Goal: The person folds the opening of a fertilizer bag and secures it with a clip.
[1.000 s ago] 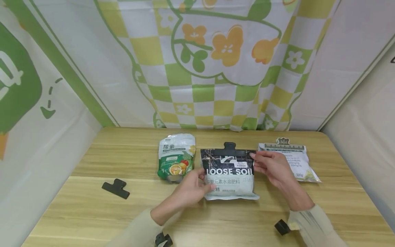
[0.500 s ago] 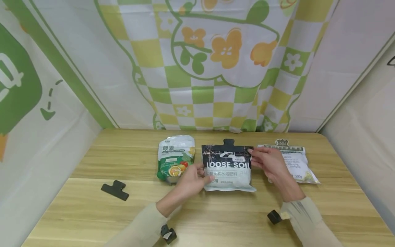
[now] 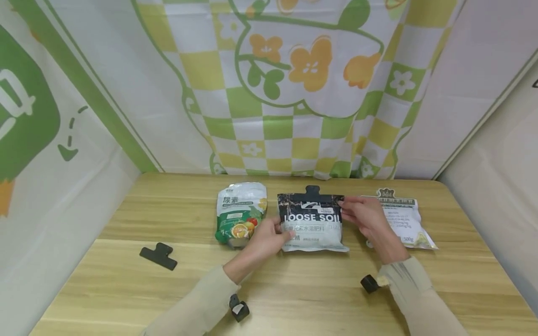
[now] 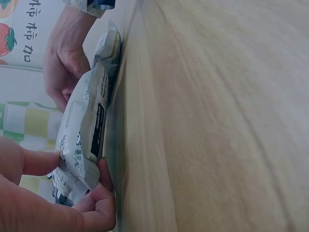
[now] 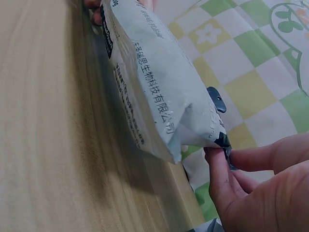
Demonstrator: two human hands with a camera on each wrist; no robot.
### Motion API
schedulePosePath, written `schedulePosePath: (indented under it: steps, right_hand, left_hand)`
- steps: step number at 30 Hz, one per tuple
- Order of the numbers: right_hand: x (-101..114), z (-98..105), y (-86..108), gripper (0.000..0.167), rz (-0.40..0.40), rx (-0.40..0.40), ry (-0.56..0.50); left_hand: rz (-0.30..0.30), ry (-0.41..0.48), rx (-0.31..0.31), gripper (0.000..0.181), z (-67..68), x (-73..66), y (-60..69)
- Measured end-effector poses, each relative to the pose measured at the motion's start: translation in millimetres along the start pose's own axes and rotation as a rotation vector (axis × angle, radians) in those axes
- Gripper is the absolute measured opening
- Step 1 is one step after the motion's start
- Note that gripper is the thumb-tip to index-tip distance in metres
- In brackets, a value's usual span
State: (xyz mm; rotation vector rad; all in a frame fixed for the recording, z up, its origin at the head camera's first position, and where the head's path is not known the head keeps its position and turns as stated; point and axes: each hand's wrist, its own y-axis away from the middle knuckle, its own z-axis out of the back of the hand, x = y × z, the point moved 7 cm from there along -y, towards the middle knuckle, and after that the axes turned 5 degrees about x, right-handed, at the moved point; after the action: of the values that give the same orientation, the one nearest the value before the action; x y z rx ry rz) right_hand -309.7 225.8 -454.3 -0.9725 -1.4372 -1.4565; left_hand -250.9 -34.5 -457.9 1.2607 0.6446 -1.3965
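And here's the LOOSE SOIL fertiliser bag (image 3: 311, 233), toward the far middle of the wooden table (image 3: 311, 294), a black bag clip (image 3: 312, 195) biting its top edge, presumably to seal it. The left hand (image 3: 266, 237) pinches the lower left side; the right hand (image 3: 367, 215) pinches the upper right corner: a diagonal hold that likely steadies it. A urea bag (image 3: 241, 214) sits left, a white bag (image 3: 409, 224) under a piano-keyboard clip (image 3: 397, 201) right, and a loose black clip (image 3: 159, 256) nearer left.

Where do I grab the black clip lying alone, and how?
I'd pinch the loose black clip by its short tab, coming from above: it seems to lie flat, and the tab juts from its long bar on the far side. The left hand is nearer, but it holds the LOOSE SOIL bag.
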Motion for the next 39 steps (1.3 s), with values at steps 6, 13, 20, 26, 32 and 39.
schedulePosePath:
  steps: [6,13,20,26,32,39]
  right_hand:
    - [-0.7,-1.8,-8.1,0.051,-0.023,-0.002,0.012]
    - [-1.8,-1.1,-12.9,0.051,-0.029,-0.009,0.010]
    - [-6.6,-1.0,-15.2,0.053,-0.030,-0.006,0.037]
    - [-7.6,-2.4,-18.4,0.054,-0.030,-0.006,0.041]
    - [-8.1,-3.6,-19.3,0.053,-0.042,0.006,0.075]
    - [-8.0,-3.4,-19.9,0.053,-0.049,0.025,0.114]
  left_hand:
    - [0.010,0.056,-0.013,0.032,-2.0,1.1,-8.3]
    - [0.040,0.041,-0.042,0.040,-3.1,-0.2,-15.2]
    - [0.061,-0.038,-0.051,0.043,-4.6,-3.9,-18.0]
    - [0.047,-0.169,-0.052,0.027,-4.4,-10.6,-19.7]
    - [0.028,-0.315,-0.025,0.023,-6.6,-17.9,-21.7]
    - [0.051,-0.370,-0.015,0.025,-4.5,-16.9,-23.2]
